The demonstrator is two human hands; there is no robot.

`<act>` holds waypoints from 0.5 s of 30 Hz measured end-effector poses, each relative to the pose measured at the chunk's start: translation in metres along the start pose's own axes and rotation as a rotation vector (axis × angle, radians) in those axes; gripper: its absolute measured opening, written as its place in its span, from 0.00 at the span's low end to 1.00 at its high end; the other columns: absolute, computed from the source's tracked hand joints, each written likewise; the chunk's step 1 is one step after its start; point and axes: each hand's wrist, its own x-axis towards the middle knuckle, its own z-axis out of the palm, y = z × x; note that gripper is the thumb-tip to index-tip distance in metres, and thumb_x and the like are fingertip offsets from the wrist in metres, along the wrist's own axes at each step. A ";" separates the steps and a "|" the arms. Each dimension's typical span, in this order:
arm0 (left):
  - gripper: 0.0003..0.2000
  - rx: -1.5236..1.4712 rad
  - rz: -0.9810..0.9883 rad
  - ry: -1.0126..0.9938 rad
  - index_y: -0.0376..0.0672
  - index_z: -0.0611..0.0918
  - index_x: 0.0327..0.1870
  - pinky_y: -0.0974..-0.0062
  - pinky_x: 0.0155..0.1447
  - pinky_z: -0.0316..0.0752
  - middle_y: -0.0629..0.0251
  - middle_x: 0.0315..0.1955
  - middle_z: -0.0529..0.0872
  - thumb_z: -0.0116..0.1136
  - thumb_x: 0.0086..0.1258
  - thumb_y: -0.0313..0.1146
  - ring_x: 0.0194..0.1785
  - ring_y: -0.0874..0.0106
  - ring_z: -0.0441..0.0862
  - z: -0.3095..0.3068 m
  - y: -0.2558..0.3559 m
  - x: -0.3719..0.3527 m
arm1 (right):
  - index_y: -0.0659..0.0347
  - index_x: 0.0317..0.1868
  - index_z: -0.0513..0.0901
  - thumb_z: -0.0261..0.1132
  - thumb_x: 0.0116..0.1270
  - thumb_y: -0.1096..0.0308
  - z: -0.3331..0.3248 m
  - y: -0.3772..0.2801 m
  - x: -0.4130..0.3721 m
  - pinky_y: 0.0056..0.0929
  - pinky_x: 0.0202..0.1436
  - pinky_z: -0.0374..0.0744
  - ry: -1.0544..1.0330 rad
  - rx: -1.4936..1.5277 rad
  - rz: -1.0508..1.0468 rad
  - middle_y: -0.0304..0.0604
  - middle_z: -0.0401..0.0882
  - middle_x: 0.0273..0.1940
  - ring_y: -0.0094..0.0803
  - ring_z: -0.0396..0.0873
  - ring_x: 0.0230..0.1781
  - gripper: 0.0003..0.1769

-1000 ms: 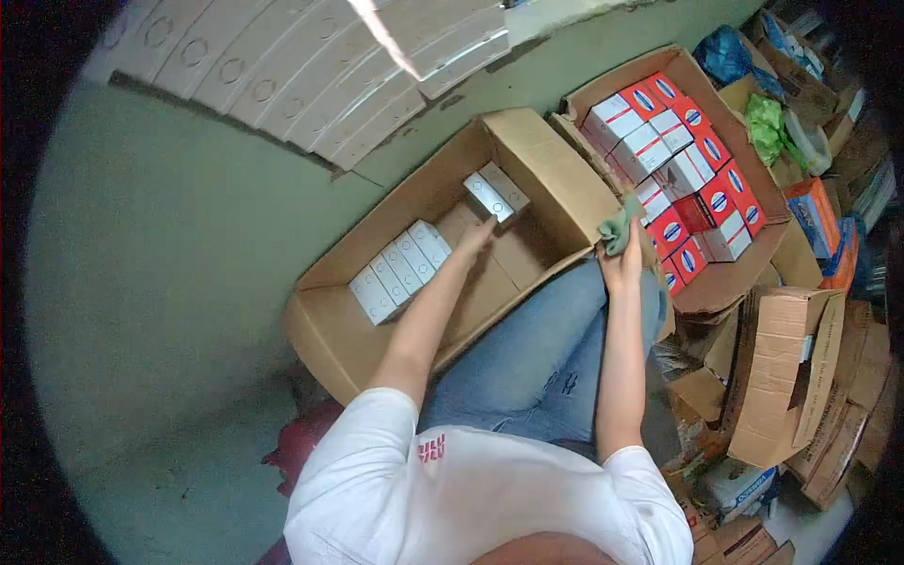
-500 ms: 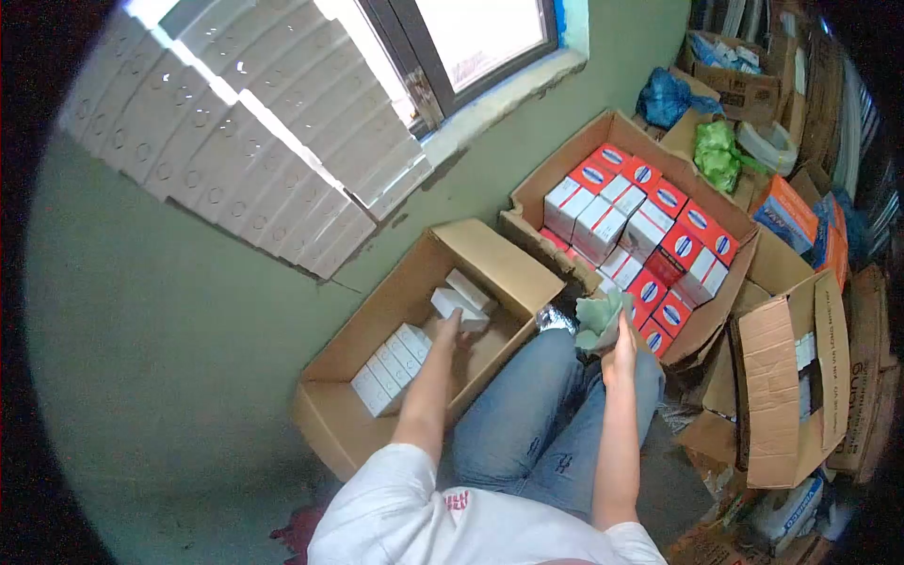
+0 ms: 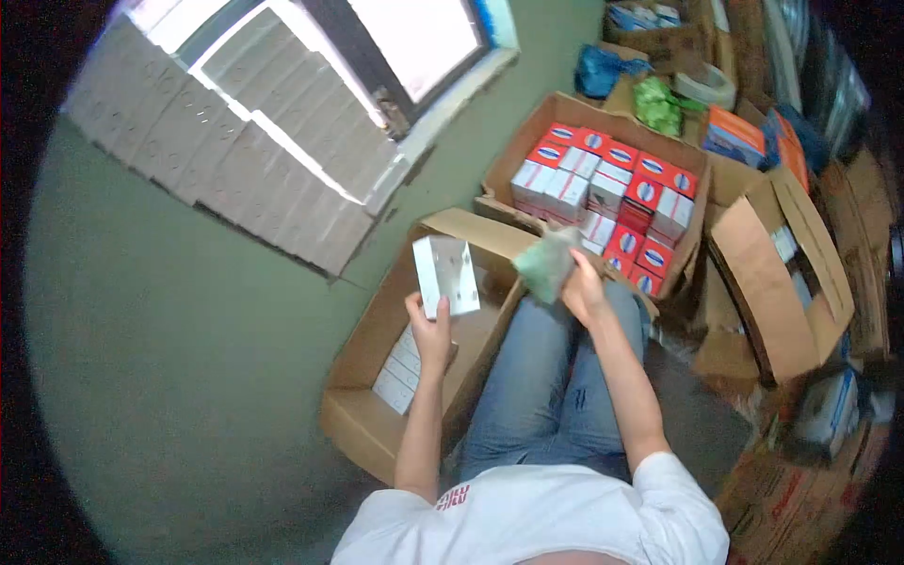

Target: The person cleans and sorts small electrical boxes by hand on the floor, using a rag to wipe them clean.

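My left hand [image 3: 431, 334] grips a white box [image 3: 444, 275] by its lower edge, raised over an open cardboard carton [image 3: 363, 441]. Its fingers are closed round the box. Inside that carton stands a row of several small white boxes [image 3: 395, 375], partly hidden behind my left forearm. A crumpled pale green cloth [image 3: 548, 266] is bunched in my right hand [image 3: 586, 290], above my knees and to the right of the white box. The cloth looks slightly blurred.
Ahead on the right, a larger carton [image 3: 502, 162] holds several red-and-white boxes [image 3: 621, 193]. An open-flapped carton [image 3: 767, 282] stands to my right. Blue [image 3: 603, 71] and green plastic bags [image 3: 657, 105] lie behind. The wall and window [image 3: 405, 56] are on the left.
My left hand has lifted the white box out of the carton and tilted it up. The cloth in my right hand has moved closer to it. The whole view has shifted.
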 end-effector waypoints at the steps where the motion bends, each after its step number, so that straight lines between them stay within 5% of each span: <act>1: 0.20 0.072 0.129 -0.015 0.38 0.66 0.52 0.65 0.40 0.78 0.55 0.42 0.78 0.59 0.66 0.36 0.42 0.66 0.80 0.009 0.015 0.000 | 0.62 0.63 0.67 0.43 0.74 0.51 0.017 -0.001 -0.002 0.40 0.66 0.66 -0.055 0.015 0.013 0.45 0.72 0.60 0.38 0.71 0.61 0.27; 4: 0.21 0.303 0.258 -0.121 0.37 0.70 0.52 0.61 0.45 0.77 0.51 0.38 0.83 0.61 0.60 0.34 0.39 0.56 0.84 0.058 0.083 0.008 | 0.62 0.62 0.67 0.51 0.72 0.54 0.061 -0.005 0.007 0.34 0.59 0.72 -0.072 -0.018 -0.076 0.43 0.74 0.57 0.33 0.74 0.56 0.25; 5: 0.22 0.363 0.326 -0.224 0.36 0.71 0.54 0.72 0.46 0.76 0.53 0.40 0.82 0.61 0.61 0.34 0.43 0.70 0.81 0.074 0.091 0.015 | 0.62 0.62 0.65 0.56 0.71 0.58 0.074 -0.004 0.011 0.31 0.58 0.73 -0.063 -0.039 -0.115 0.42 0.74 0.56 0.31 0.74 0.56 0.25; 6: 0.25 0.321 0.539 -0.235 0.36 0.71 0.56 0.70 0.48 0.76 0.51 0.45 0.81 0.63 0.59 0.34 0.47 0.69 0.81 0.093 0.083 0.027 | 0.65 0.59 0.68 0.63 0.66 0.66 0.090 -0.005 0.016 0.27 0.54 0.74 0.084 -0.208 -0.322 0.41 0.75 0.53 0.27 0.75 0.51 0.23; 7: 0.24 0.278 0.556 -0.273 0.36 0.71 0.58 0.68 0.50 0.76 0.53 0.49 0.80 0.62 0.62 0.34 0.50 0.67 0.80 0.109 0.077 0.039 | 0.66 0.54 0.72 0.64 0.66 0.68 0.075 -0.004 0.037 0.27 0.51 0.75 0.230 -0.428 -0.460 0.41 0.77 0.50 0.26 0.76 0.47 0.19; 8: 0.23 0.115 0.498 -0.332 0.36 0.71 0.58 0.69 0.49 0.75 0.52 0.48 0.80 0.61 0.63 0.33 0.48 0.64 0.80 0.128 0.071 0.052 | 0.65 0.53 0.73 0.64 0.65 0.68 0.070 -0.017 0.048 0.27 0.49 0.75 0.225 -0.346 -0.504 0.41 0.78 0.48 0.26 0.77 0.46 0.18; 9: 0.22 -0.051 0.439 -0.388 0.36 0.71 0.58 0.69 0.49 0.75 0.52 0.48 0.80 0.60 0.64 0.32 0.46 0.61 0.80 0.146 0.065 0.061 | 0.65 0.51 0.75 0.65 0.65 0.68 0.064 -0.033 0.056 0.28 0.48 0.76 0.219 -0.266 -0.550 0.40 0.79 0.46 0.27 0.77 0.45 0.16; 12: 0.18 -0.469 -0.008 -0.299 0.40 0.68 0.60 0.79 0.49 0.71 0.61 0.54 0.73 0.52 0.73 0.34 0.48 0.74 0.74 0.192 0.047 0.074 | 0.63 0.49 0.77 0.66 0.64 0.69 0.043 -0.067 0.079 0.28 0.47 0.78 0.246 -0.085 -0.510 0.40 0.80 0.46 0.26 0.79 0.43 0.15; 15: 0.27 -0.817 -0.685 -0.386 0.48 0.64 0.63 0.59 0.61 0.62 0.65 0.57 0.71 0.42 0.72 0.57 0.58 0.71 0.70 0.234 0.023 0.095 | 0.62 0.51 0.76 0.67 0.63 0.67 0.028 -0.081 0.100 0.30 0.48 0.79 0.275 -0.097 -0.562 0.39 0.79 0.47 0.27 0.78 0.45 0.18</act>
